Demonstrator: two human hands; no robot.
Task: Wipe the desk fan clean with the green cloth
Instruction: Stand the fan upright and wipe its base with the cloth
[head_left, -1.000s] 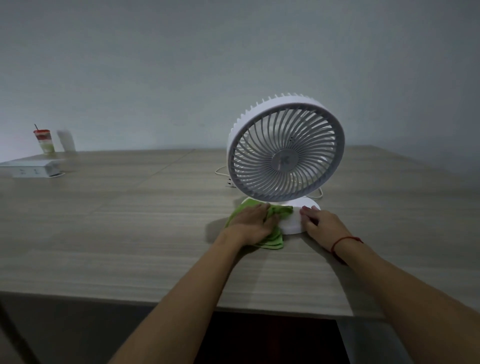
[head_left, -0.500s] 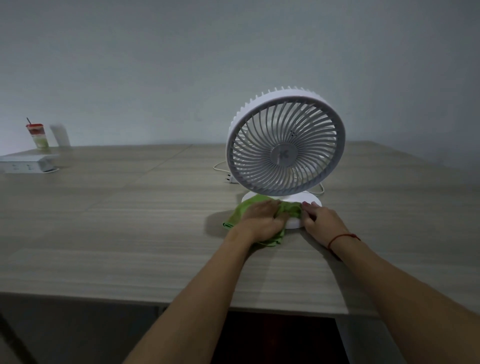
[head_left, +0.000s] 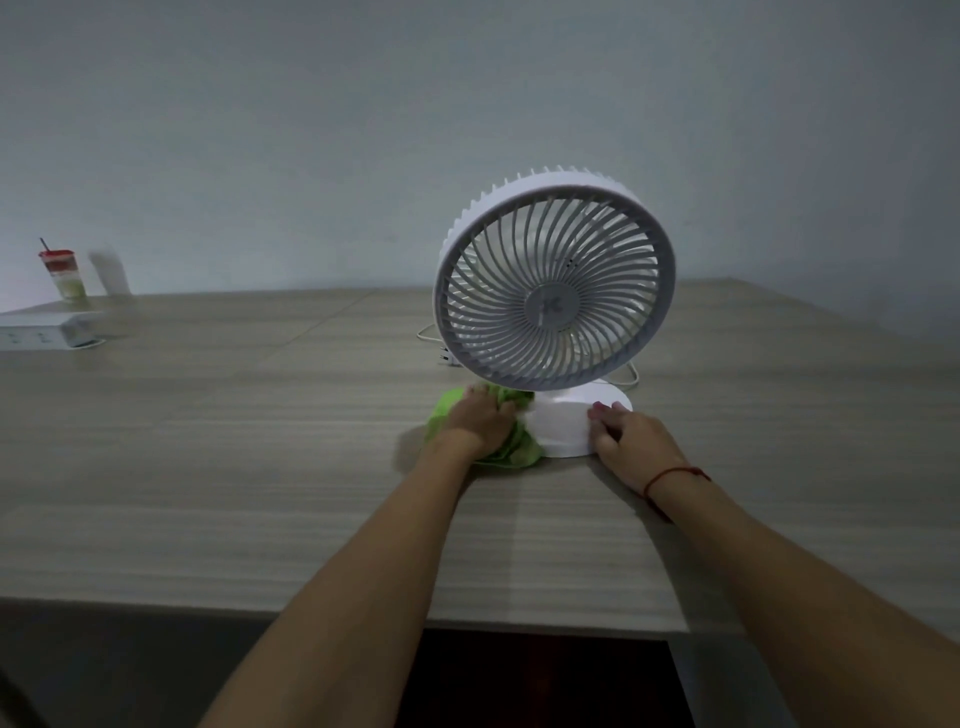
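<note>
Both forearms reaching in over the near edge of the table. Left hand pressed flat on the bunched green cloth, tight against the left side of the fan base. Right hand spread, bracing the base's right side. Beyond and above, toward the far edge, the upright grille not yet under the cloth, closer to the left hand.

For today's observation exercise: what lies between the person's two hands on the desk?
In the head view, the fan's white base sits between them: the left hand presses the green cloth against one side, the right hand rests against the other.
</note>
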